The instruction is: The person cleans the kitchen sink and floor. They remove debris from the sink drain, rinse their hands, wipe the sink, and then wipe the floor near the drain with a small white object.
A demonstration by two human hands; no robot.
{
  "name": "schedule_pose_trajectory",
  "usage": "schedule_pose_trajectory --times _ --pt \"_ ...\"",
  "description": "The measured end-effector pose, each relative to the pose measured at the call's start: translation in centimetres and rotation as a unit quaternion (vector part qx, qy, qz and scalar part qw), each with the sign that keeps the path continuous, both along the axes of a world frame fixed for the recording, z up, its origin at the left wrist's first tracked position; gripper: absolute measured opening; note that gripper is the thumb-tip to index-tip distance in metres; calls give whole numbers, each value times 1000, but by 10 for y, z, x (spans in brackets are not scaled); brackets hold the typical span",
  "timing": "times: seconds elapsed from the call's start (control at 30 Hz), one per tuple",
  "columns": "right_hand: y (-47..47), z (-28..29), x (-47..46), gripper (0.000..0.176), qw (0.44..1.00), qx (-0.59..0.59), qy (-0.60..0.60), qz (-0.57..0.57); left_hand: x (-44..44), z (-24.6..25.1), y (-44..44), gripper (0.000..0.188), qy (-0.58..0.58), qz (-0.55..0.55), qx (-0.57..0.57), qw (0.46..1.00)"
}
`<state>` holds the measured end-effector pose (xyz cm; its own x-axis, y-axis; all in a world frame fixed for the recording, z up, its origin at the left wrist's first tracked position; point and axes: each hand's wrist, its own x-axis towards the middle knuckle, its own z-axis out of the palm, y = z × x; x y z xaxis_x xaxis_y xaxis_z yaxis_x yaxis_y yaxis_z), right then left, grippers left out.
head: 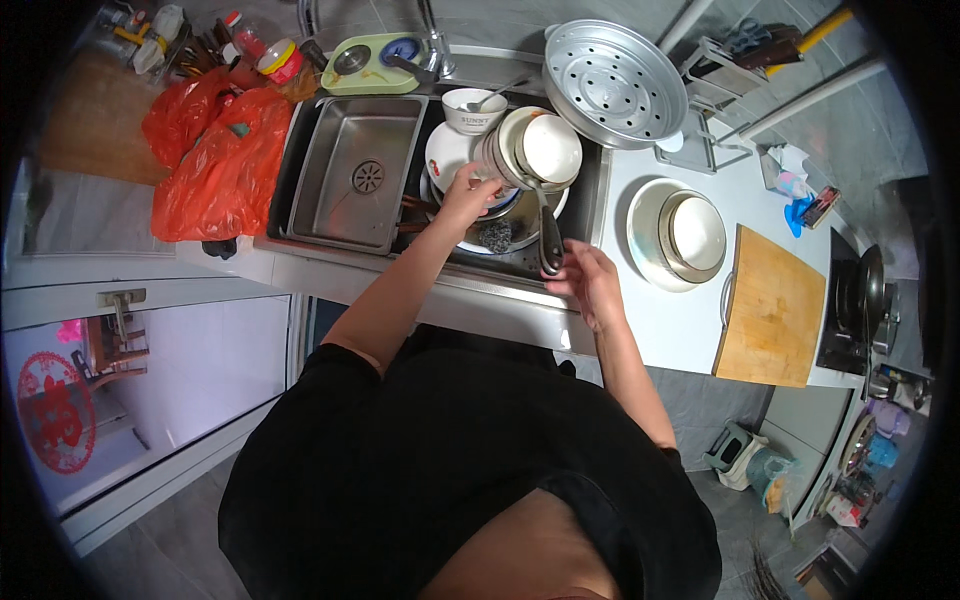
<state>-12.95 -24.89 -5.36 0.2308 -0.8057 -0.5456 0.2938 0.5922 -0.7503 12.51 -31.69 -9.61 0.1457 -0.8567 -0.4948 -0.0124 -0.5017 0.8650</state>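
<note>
My left hand [466, 196] grips the lower left side of a tilted stack of bowls [551, 148] in the right sink basin. A serving spoon or ladle [550, 236] leans against the stack, its dark handle pointing at me. My right hand [592, 281] has its fingers apart around the handle's lower end; whether they touch it is unclear. Beneath the stack are a white plate [444, 150] and a large basin or bowl [553, 214]. A steel-wool scrubber [496, 236] sits near its front rim. Behind stands a white bowl [474, 118] with a metal spoon [499, 95] in it.
A drain tray [306, 217] fills the left basin. Red plastic bags [225, 172] lie left of it. At the back right rests a perforated steamer pot [615, 86]. Nested bowls [694, 234] and a wooden cutting board [776, 311] occupy the right counter.
</note>
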Motion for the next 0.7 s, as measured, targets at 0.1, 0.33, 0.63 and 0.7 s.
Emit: schedule_pose_trajectory --times 0.1,0.33,0.63,0.7 --pt "-41 -15 25 39 1000 0 12 5 13 5 -5 80 16 3 -3 1000" --pt "-110 -61 67 43 994 59 -59 -65 29 -11 -31 82 -6 -9 -35 999" --pt "-98 -61 69 38 993 24 -92 -67 107 -38 18 19 67 54 -82 993" --pt "-97 -58 73 37 993 37 -81 -80 144 -39 9 15 35 113 -106 987"
